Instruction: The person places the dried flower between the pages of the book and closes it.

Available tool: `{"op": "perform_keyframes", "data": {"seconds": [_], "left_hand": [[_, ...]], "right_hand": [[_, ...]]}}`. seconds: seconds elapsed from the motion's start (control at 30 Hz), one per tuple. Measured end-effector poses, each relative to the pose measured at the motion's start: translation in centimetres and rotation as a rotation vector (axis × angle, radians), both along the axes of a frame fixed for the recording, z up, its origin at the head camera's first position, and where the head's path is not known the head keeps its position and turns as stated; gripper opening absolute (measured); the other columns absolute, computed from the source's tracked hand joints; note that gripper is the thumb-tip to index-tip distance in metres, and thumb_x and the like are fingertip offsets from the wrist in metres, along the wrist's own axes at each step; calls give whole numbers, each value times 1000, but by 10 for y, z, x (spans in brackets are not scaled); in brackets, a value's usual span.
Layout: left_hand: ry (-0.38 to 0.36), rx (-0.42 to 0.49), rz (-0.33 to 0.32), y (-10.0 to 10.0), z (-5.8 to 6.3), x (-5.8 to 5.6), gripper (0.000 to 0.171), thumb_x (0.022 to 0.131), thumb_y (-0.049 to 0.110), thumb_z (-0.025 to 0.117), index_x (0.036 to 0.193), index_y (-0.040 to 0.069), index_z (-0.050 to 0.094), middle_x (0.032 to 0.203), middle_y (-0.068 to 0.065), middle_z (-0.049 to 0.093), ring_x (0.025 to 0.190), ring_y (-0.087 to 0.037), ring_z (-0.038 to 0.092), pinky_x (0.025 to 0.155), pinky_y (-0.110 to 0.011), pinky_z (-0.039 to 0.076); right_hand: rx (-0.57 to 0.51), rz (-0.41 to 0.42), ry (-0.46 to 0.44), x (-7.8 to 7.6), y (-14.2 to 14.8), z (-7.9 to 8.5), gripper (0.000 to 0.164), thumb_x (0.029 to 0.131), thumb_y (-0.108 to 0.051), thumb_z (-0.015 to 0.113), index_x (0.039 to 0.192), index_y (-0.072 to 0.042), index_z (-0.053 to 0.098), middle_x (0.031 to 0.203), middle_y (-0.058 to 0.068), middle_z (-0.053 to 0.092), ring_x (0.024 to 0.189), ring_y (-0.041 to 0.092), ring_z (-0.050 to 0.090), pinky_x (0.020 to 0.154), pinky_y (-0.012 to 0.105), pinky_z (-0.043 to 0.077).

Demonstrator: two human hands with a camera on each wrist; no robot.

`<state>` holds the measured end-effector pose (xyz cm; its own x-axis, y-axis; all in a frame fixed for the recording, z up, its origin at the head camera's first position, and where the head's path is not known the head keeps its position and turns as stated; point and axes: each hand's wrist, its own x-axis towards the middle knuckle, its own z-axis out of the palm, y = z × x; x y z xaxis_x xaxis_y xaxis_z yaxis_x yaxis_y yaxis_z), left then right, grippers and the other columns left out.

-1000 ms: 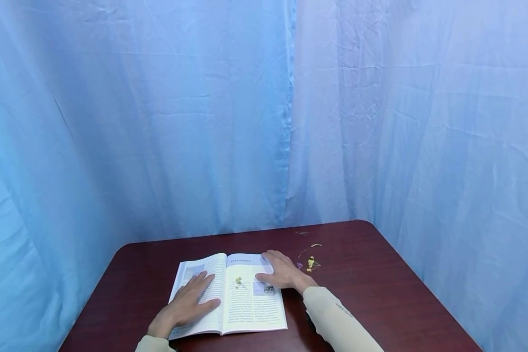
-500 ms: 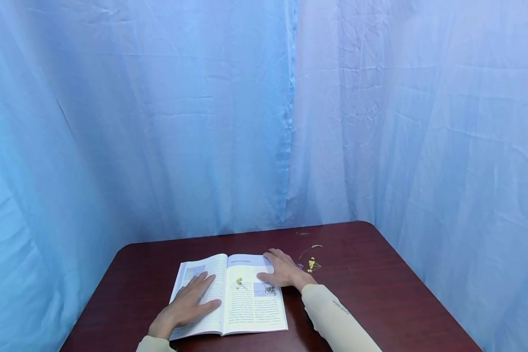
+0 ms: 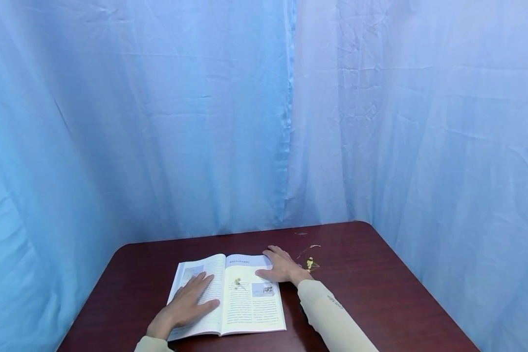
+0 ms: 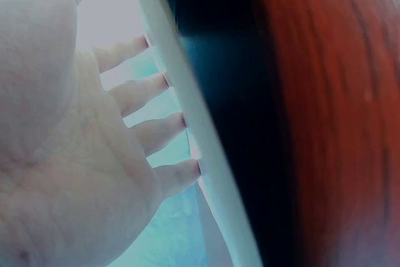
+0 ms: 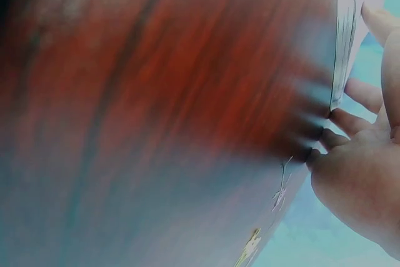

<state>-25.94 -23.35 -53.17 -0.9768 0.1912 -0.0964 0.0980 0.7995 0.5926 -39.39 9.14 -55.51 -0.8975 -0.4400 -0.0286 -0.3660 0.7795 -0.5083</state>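
An open book (image 3: 246, 315) lies on the table, printed pages facing up. My left hand (image 3: 187, 304) rests on its left page with fingers spread; in the left wrist view the fingertips (image 4: 178, 173) meet the page. My right hand (image 3: 283, 268) lies across the upper right edge of the book, thumb over the right page, other fingers reaching to the table beyond the edge. A small yellow flower sprig (image 3: 237, 282) lies on the right page, between the two hands. Neither hand grips anything.
Just right of my right hand, a yellow flower sprig (image 3: 310, 264) and a thin dry stem (image 3: 309, 250) lie on the dark red table (image 3: 369, 283). Blue curtains (image 3: 180, 122) hang behind and at both sides of the table.
My right hand has shifted slightly toward the far side, and its fingers are lifted and spread a little more. It now covers most of the purple flower beside it. The left hand stays put.
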Motion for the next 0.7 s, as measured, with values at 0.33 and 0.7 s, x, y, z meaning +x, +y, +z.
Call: {"op": "perform_keyframes", "data": {"seconds": [0.33,0.7], "left_hand": [[10,6,-6,0,0,0,83,105,50,77,171,7,48,183,-28,35,171,-57,26,135,-82,23],[69,13,-32,-5,-13,-2,91,103,64,72,170,7,49,180,-33,37,167,-63,29,130,-84,26]], "right_hand": [[20,-34,-2,2,-6,6,82,102,-52,80,166,-7,54,182,20,38,171,43,35,135,67,39],[23,-54,-3,2,-6,9,84,99,-53,85,163,-6,56,180,17,41,166,42,43,130,65,46]]}}
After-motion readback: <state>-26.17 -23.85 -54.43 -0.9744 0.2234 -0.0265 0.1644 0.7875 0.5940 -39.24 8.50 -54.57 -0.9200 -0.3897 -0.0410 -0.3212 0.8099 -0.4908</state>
